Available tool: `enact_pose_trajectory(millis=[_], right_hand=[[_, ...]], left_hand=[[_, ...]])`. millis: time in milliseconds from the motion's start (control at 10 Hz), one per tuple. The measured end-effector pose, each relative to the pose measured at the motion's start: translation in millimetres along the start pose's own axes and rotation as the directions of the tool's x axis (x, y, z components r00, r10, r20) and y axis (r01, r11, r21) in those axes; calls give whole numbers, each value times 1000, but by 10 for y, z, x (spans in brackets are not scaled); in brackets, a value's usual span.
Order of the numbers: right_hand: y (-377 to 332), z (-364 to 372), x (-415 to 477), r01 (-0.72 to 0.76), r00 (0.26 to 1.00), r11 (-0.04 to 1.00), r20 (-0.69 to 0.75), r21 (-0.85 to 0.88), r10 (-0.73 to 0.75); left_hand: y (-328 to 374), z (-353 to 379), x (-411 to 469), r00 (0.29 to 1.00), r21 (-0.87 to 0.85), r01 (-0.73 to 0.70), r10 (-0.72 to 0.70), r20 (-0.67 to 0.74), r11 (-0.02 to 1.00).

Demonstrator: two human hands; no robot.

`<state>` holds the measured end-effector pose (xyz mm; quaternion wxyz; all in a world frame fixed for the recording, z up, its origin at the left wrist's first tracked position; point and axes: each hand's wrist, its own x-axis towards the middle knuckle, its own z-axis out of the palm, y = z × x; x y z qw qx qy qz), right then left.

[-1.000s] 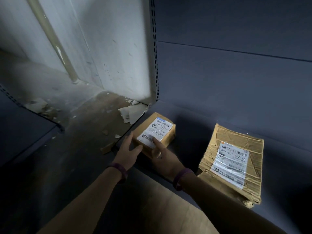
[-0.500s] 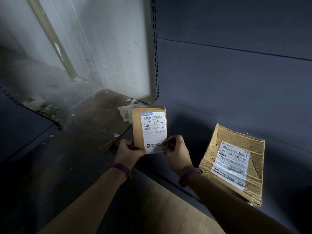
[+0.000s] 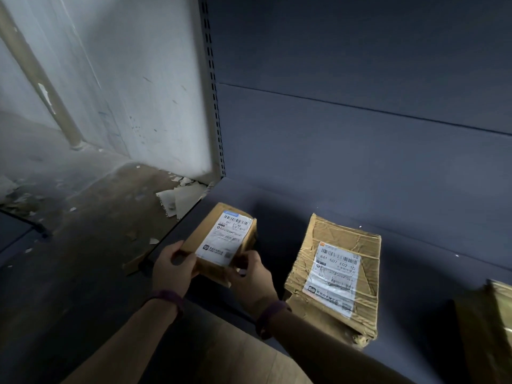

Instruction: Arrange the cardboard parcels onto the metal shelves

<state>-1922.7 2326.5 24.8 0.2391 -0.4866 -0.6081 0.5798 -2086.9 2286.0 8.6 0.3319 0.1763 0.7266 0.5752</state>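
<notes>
The left hand (image 3: 171, 268) and right hand (image 3: 253, 278) each curl round a near corner of the small parcel (image 3: 221, 239), gripping it label-up over the left end of the dark metal shelf (image 3: 277, 195); whether it touches the shelf is unclear. Just right lies a larger, crumpled taped parcel (image 3: 338, 273). At the far right edge, a third parcel (image 3: 487, 328) is partly in view.

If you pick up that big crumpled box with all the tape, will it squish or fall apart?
Probably a bit squishy: the crumpled box has dented, creased sides. Its torn bottom corner might sag or rip more. The tape wrapped around it likely keeps it together.
</notes>
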Motion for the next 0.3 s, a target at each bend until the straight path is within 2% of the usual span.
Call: enact_pose_trajectory(millis=[100,200,300], right_hand=[[26,8,11,-5,1000,1000,18,5,4],[17,29,56,-24,999,1000,26,2,24],[-6,-24,-35,-2,1000,997,12,-77,3]], left_hand=[[50,-11,-53,1000,61,3,-4,12,998],[163,-40,-72,1000,196,-16,18,-12,980],[311,12,-305,996,272,-8,31,-82,962]])
